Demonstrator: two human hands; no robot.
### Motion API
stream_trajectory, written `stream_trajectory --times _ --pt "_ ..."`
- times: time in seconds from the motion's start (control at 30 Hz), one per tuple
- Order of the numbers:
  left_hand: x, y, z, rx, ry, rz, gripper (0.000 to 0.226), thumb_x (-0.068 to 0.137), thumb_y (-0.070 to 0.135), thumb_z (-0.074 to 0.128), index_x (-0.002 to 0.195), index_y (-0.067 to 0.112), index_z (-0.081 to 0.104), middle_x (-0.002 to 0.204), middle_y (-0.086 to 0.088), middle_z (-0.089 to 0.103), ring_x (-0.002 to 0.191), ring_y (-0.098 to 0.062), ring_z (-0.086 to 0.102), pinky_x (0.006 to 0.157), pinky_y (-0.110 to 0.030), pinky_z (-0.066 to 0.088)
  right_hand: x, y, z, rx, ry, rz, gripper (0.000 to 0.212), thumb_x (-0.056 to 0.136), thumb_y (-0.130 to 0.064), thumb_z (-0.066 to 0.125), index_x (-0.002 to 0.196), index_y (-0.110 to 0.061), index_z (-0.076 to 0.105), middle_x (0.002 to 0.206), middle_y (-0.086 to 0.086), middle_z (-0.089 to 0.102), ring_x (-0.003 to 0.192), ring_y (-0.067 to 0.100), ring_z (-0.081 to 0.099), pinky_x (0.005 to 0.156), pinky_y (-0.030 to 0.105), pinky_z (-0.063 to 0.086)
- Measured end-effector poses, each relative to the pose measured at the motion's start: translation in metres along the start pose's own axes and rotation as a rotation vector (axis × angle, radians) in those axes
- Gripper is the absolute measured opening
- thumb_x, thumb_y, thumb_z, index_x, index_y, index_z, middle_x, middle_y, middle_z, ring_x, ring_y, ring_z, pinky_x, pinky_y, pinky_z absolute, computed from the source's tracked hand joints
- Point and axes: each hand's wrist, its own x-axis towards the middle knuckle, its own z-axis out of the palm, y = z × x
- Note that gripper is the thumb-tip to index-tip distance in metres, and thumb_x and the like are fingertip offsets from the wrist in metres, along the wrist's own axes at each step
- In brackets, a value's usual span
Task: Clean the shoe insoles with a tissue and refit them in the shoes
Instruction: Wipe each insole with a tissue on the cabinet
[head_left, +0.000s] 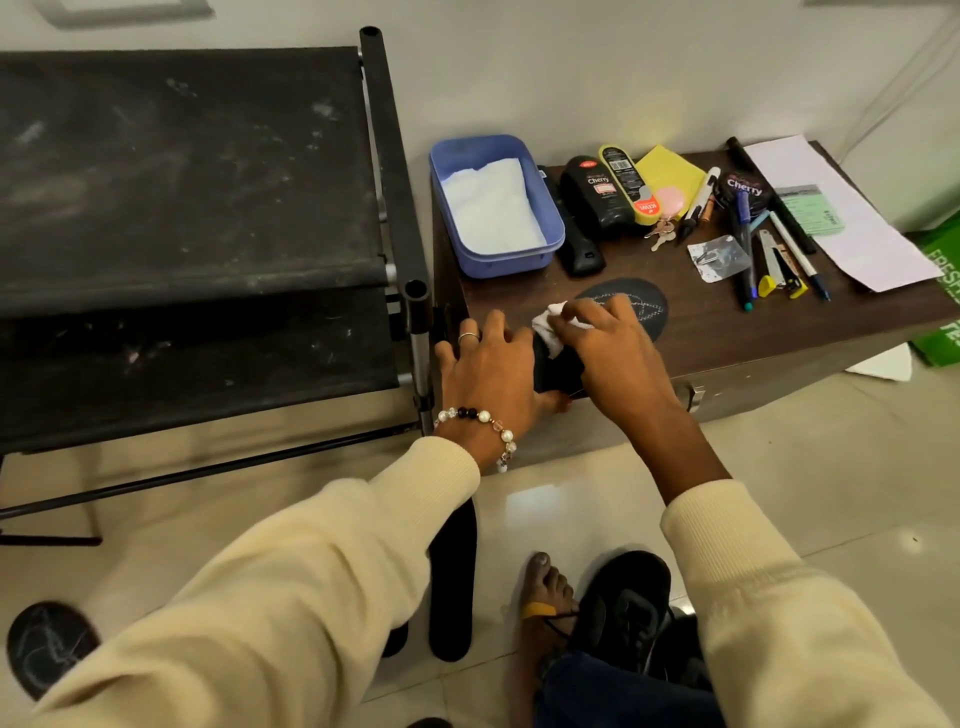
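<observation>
Working at the front edge of the desk (727, 332), we pin the dark insole (631, 306) with the left hand (488, 364), fingers straight and flat, while the right hand (613, 348) pinches a crumpled tissue (548, 327) against it. We judge the insole light and flexible, best held at its heel end.

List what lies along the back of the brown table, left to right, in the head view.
Blue plastic tub holding white tissues → black Cherry shoe polish bottle → yellow cloth → round black Cherry polish tin → long white paper sheet.
</observation>
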Motion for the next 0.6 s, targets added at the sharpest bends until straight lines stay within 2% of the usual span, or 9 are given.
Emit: stream_trajectory --times 0.1,0.17,0.27,0.37,0.53,0.6 --pt "0.000 0.000 0.000 0.015 -0.004 0.003 0.077 0.071 0.068 0.066 0.133 0.027 0.047 0.135 -0.004 0.038 0.126 -0.031 0.033 0.100 -0.049 0.030 -0.001 0.013 0.004 0.031 0.035 0.146 0.054 0.089 -0.005 0.053 0.141 -0.015 0.041 0.143 0.009 0.038 0.124 0.032 0.032 0.096 0.041 0.041" --pt "0.001 -0.001 0.001 0.022 0.000 0.005 0.078 0.071 0.069 0.065 0.134 0.026 0.047 0.135 -0.004 0.038 0.126 -0.031 0.033 0.100 -0.050 0.030 0.000 0.014 0.005 0.009 0.001 0.177 0.058 0.089 -0.006 0.054 0.143 -0.015 0.036 0.146 0.009 0.033 0.128 0.033 0.028 0.096 0.040 0.041" --pt "0.000 -0.001 0.002 0.018 0.018 0.005 0.074 0.072 0.068 0.065 0.131 0.026 0.049 0.134 -0.003 0.039 0.125 -0.031 0.034 0.100 -0.050 0.031 -0.002 0.006 -0.001 0.121 -0.048 0.101 0.051 0.092 -0.010 0.048 0.141 -0.020 0.039 0.145 0.006 0.034 0.125 0.026 0.027 0.090 0.035 0.040" --pt "0.000 -0.001 0.003 0.018 0.026 0.006 0.072 0.073 0.067 0.064 0.130 0.026 0.049 0.134 -0.003 0.039 0.125 -0.031 0.034 0.099 -0.049 0.030 -0.011 0.011 -0.008 0.047 -0.099 -0.055 0.060 0.090 -0.002 0.050 0.144 -0.022 0.038 0.148 -0.001 0.033 0.126 0.026 0.026 0.091 0.036 0.041" --pt "0.002 -0.001 0.001 0.046 0.010 0.002 0.078 0.072 0.071 0.063 0.133 0.026 0.048 0.136 -0.004 0.038 0.127 -0.032 0.033 0.101 -0.050 0.030 -0.019 0.033 -0.003 0.002 -0.027 0.188 0.061 0.087 0.007 0.049 0.142 -0.018 0.040 0.146 0.004 0.036 0.124 0.032 0.028 0.091 0.037 0.042" --pt "0.004 -0.003 0.000 0.051 0.015 -0.002 0.076 0.072 0.070 0.063 0.133 0.025 0.048 0.136 -0.005 0.038 0.127 -0.032 0.033 0.101 -0.050 0.030 -0.016 0.024 -0.001 0.021 -0.036 0.198 0.059 0.086 0.006 0.051 0.141 -0.015 0.041 0.146 0.005 0.034 0.125 0.031 0.028 0.092 0.037 0.042"
